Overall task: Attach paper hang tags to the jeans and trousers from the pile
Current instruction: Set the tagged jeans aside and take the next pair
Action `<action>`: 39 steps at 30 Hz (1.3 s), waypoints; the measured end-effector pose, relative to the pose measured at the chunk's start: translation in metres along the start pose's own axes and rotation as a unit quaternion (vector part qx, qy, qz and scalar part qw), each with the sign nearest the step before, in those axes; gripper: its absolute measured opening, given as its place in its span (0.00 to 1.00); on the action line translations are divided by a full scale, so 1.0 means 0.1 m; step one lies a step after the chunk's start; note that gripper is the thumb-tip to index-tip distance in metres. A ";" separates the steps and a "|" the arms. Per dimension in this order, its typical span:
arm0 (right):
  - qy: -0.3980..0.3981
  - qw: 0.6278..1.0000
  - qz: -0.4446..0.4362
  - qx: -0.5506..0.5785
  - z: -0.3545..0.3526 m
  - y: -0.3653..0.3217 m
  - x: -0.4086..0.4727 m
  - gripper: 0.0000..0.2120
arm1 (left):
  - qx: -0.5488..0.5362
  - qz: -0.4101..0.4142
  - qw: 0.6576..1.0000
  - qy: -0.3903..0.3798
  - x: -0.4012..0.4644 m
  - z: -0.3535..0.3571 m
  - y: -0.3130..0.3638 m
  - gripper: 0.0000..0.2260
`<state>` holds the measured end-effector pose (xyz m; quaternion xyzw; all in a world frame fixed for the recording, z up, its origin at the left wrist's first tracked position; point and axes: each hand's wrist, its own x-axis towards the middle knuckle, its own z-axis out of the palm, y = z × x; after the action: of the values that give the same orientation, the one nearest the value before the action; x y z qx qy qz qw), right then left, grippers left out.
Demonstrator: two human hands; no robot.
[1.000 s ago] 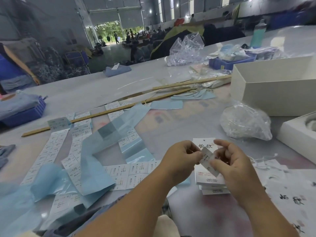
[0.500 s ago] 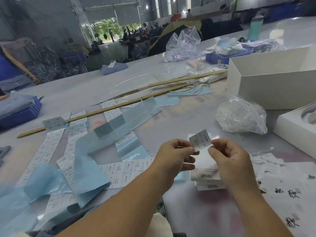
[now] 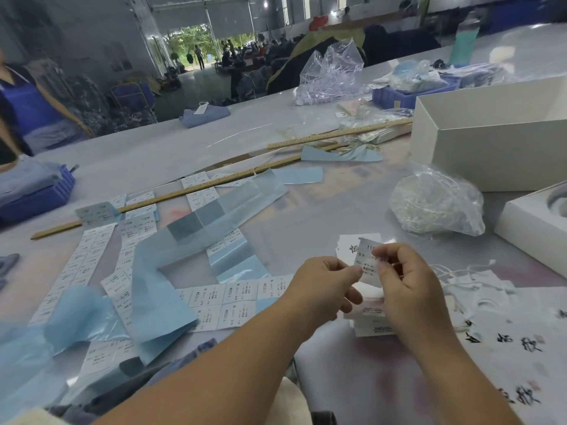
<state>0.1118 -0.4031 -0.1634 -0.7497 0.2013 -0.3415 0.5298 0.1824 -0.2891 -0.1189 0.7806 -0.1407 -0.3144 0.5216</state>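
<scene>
Currently we pinch one small printed label [image 3: 366, 265] between both hands: left hand [image 3: 322, 289] grips its left edge, right hand [image 3: 405, 280] its right side, fingers curled on it. Label sits raised, directly over the hang tag stack [image 3: 369, 325] on the table [image 3: 306, 219]. Label sheets [image 3: 227, 302] lie left of our left hand.

Both hands [image 3: 365, 283] pinch a small printed label [image 3: 366, 262] above the tag stack [image 3: 372, 328].

white box [image 3: 497, 154], wooden rulers [image 3: 190, 191], blue crate [image 3: 40, 197]
</scene>
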 end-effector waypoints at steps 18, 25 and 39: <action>-0.035 0.982 -0.043 -0.181 0.03 0.08 0.00 0.18 | 0.210 0.048 0.971 0.102 0.06 -0.01 -0.08 0.09; -0.067 0.977 -0.033 -0.199 0.03 0.08 0.01 0.20 | 0.230 0.062 0.967 0.085 0.06 0.03 -0.10 0.07; 0.006 0.980 -0.032 -0.195 0.06 0.04 -0.04 0.30 | 0.148 0.039 0.984 0.093 0.06 0.05 -0.06 0.09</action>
<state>0.1136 -0.3982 -0.1690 -0.8427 0.2432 -0.3170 0.3608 0.1834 -0.2935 -0.1272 0.8688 -0.1669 -0.1958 0.4232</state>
